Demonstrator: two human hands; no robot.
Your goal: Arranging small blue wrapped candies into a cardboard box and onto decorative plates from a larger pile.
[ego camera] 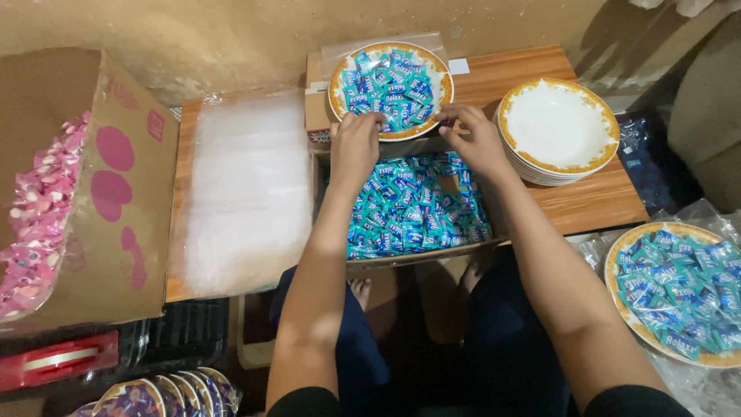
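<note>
Both hands at the near rim of the far plate of blue-wrapped candies. Left hand has fingers curled over the rim; right hand pinches the rim's right side. The plate sits above an open cardboard box of the same candies. Stack of empty plates just right; clear plastic bags left; another filled plate near right.
</note>
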